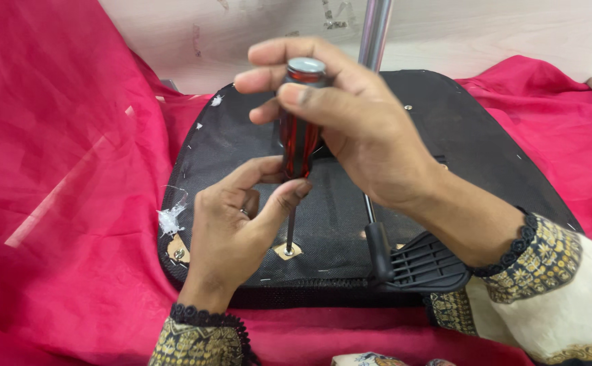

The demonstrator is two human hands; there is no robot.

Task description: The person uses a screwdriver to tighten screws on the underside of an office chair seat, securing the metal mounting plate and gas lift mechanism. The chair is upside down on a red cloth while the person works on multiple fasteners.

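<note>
A screwdriver (298,142) with a dark red translucent handle and a silver cap stands upright. Its tip rests in a screw hole (288,251) on the black fabric underside of a chair seat (241,135). My right hand (350,115) grips the top of the handle from above. My left hand (231,230) pinches the lower end of the handle and the shaft between thumb and fingers. Both wrists show patterned sleeves with black trim.
The chair seat lies upside down on red cloth (58,169). A chrome column (375,30) rises from the seat's middle. A black plastic lever paddle (424,264) sticks out at the near right. Another screw plate (178,251) sits at the near left corner.
</note>
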